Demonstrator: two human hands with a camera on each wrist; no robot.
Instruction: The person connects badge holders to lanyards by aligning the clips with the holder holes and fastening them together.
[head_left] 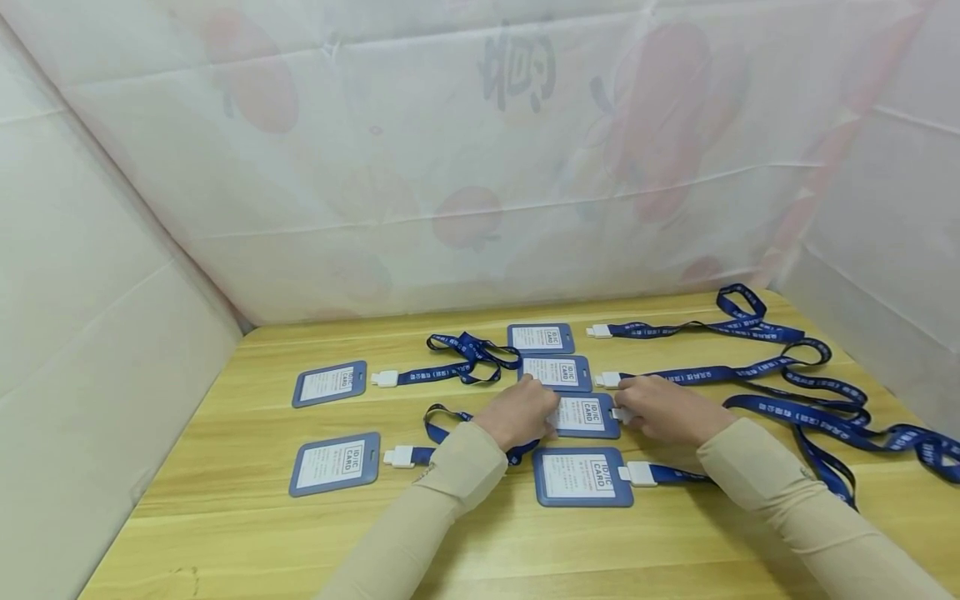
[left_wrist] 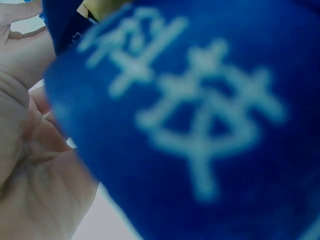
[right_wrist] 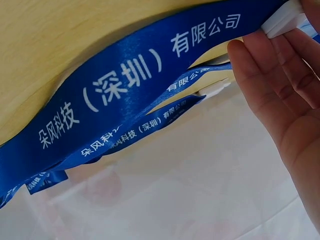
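Observation:
A blue-framed ID card holder (head_left: 587, 416) lies in the right-hand column on the table. My left hand (head_left: 521, 412) grips its left edge. At the slotted end, my right hand (head_left: 667, 408) pinches a white lanyard clip (head_left: 621, 414), which meets the holder's slot; whether it is hooked through is hidden by the fingers. In the right wrist view the white clip (right_wrist: 282, 19) sits between fingers and thumb, and its blue lanyard (right_wrist: 125, 75) trails left. A blurred blue lanyard (left_wrist: 200, 120) fills most of the left wrist view, beside the left palm (left_wrist: 45, 185).
Nearer me, another card holder (head_left: 583, 477) has a white clip (head_left: 640, 473) at its slot. Two holders (head_left: 548, 337) (head_left: 555, 372) lie behind, clips apart from them. On the left are two more holders (head_left: 330, 383) (head_left: 335, 464) with lanyards (head_left: 442, 372). A cloth wall (head_left: 420, 167) borders the table.

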